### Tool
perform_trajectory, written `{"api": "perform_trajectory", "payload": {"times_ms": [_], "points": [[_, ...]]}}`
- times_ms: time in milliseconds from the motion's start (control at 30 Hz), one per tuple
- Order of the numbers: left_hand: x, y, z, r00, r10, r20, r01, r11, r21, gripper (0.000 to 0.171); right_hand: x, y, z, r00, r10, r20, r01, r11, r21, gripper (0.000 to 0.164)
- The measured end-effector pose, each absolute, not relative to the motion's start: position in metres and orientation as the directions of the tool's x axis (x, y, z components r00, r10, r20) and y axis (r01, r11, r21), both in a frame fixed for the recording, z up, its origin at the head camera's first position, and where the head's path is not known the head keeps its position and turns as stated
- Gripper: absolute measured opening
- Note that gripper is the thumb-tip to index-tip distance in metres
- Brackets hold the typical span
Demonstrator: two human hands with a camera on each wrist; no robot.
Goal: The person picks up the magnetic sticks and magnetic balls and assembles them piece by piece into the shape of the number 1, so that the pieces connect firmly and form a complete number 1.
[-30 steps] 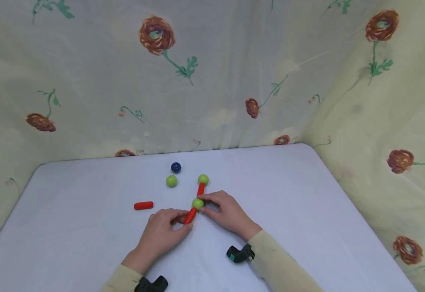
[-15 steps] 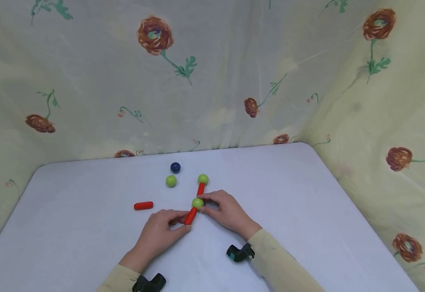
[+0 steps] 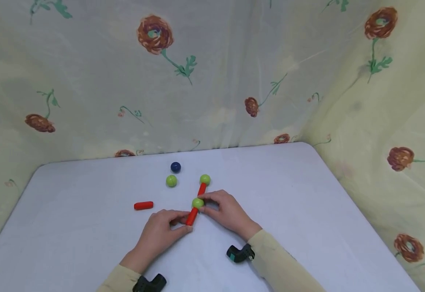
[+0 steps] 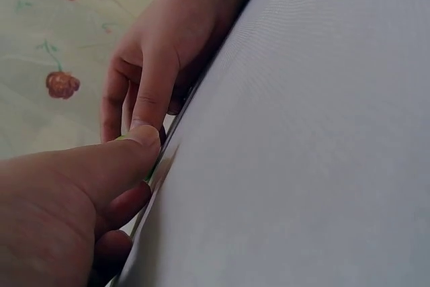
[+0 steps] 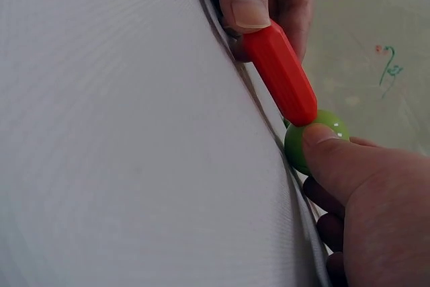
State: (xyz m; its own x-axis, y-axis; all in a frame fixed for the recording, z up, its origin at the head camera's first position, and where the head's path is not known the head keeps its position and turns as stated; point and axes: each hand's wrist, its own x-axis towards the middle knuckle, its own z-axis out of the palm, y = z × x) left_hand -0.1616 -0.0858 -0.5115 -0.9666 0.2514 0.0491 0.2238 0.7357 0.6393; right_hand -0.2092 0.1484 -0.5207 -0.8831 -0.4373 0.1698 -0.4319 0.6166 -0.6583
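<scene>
One red stick (image 5: 282,75): bright, chunky, faceted
Green ball (image 3: 197,203): super shiny, touching stick's far end
Left hand (image 3: 160,232): pinching stick
Right hand (image 3: 228,213): pinching ball

Over the table (image 3: 70,243), a row runs away from the person and slightly rightward: near rod (image 3: 192,216), middle ball (image 3: 197,203), far rod (image 3: 202,189), end ball (image 3: 205,179), with the left hand (image 3: 161,229) on the near rod from the left and the right hand (image 3: 227,211) on the middle ball from the right. Left of the row lies the loose rod (image 3: 143,205); farther back, between that rod and the end ball, sits the loose ball (image 3: 171,181), with the hindmost ball (image 3: 175,167) just behind it. Cloth (image 3: 212,81) hangs behind the table and along its right side.
</scene>
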Motion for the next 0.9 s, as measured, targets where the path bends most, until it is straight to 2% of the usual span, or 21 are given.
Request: {"api": "perform_trajectory", "payload": {"times_ms": [900], "points": [[-0.1600,-0.0861,-0.5074,-0.964,0.261,0.056,0.237,0.741,0.628,0.041,-0.2099,0.1475,-0.5234,-0.887,-0.429,0.171,-0.432,0.639,-0.637,0.037]]}}
